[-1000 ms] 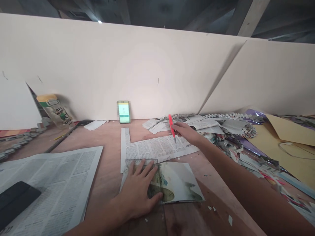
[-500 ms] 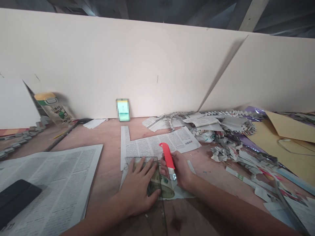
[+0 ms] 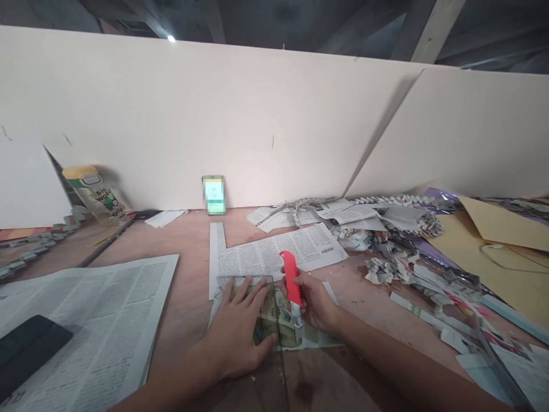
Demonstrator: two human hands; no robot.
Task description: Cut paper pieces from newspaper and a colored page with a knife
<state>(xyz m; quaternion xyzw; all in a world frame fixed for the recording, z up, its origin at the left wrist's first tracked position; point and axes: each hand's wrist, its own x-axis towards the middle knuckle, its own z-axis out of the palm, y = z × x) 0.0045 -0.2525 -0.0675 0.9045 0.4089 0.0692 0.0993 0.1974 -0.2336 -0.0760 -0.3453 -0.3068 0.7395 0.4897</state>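
Observation:
My left hand [image 3: 242,329] lies flat with fingers spread on a clear ruler [image 3: 274,337], pressing it onto a printed sheet with a greenish picture [image 3: 291,339]. In my right hand [image 3: 315,300] is a red box cutter [image 3: 290,277], its silvery blade end pointing down toward me. The blade end is over the printed sheet, just right of the ruler's edge; whether it touches the paper I cannot tell. Beyond my hands lies a cut newspaper piece [image 3: 278,252], and a narrow paper strip [image 3: 215,257] sits at its left end.
Left, a newspaper stack [image 3: 115,320] carries a dark flat case [image 3: 34,355]. A phone [image 3: 214,195] leans on the white board [image 3: 266,114], with a yellow-lidded bottle [image 3: 94,191] farther left. Paper scraps [image 3: 386,269], folded-paper chains [image 3: 390,200] and a tan envelope [image 3: 506,257] lie right.
The box cutter has turned more upright, and its blade end has shifted slightly left and lower, nearer the ruler's edge. My left hand stays on the ruler. The view has tilted slightly.

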